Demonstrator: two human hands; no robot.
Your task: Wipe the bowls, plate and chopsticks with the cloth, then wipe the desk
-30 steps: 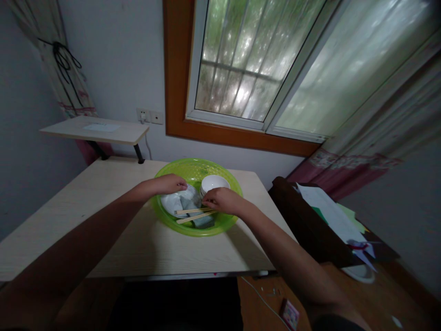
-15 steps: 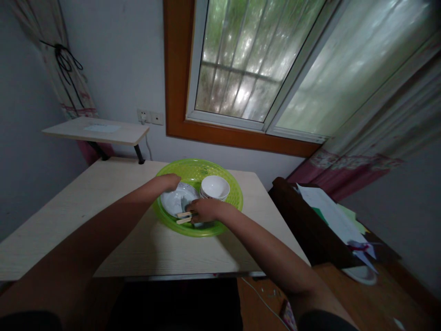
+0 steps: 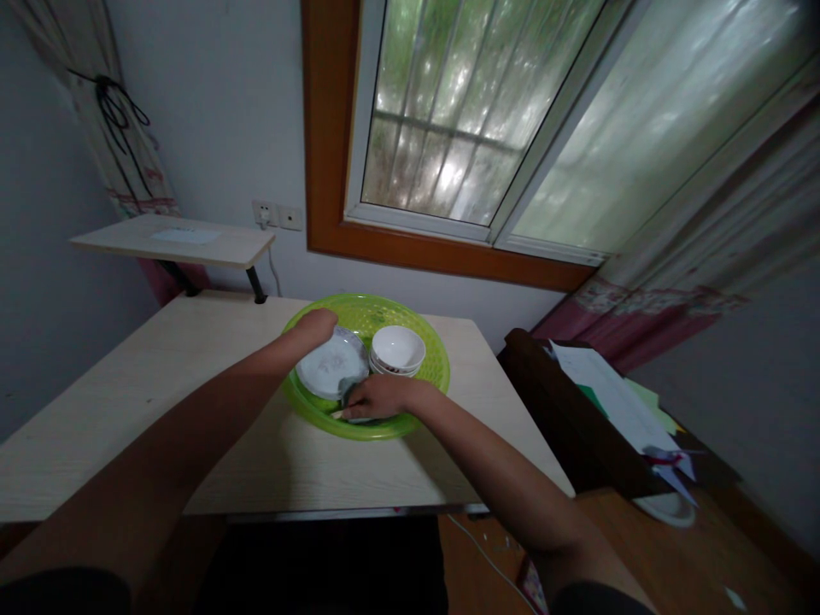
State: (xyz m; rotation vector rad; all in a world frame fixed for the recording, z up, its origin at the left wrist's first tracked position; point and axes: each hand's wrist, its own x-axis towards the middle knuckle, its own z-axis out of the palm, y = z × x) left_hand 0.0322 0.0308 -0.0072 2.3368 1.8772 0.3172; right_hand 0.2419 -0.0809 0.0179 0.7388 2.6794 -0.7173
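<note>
A white plate point(image 3: 331, 366) with a patterned rim lies in a green plastic basket point(image 3: 442, 367). My left hand point(image 3: 315, 328) is closed at the plate's upper left edge, its fingertips mostly hidden. Near the basket's front, my right hand point(image 3: 379, 396) is closed around pale wooden chopsticks point(image 3: 337, 415), of which only a short end shows. A grey-green, cloth-like piece point(image 3: 347, 386) peeks out beside that hand, partly covered by it. Just behind the right hand stands a small stack of white bowls point(image 3: 398, 348).
The basket rests on a light wooden table point(image 3: 256, 461). A raised shelf point(image 3: 218, 248) stands at the table's back left. Beyond the right edge is a dark brown piece of furniture point(image 3: 544, 401) with papers point(image 3: 608, 397) on it. A window point(image 3: 448, 128) is behind.
My right hand has shifted slightly left and down off the plate, and less of the chopsticks shows. More of the plate's face is visible. My left hand has moved slightly up along the rim.
</note>
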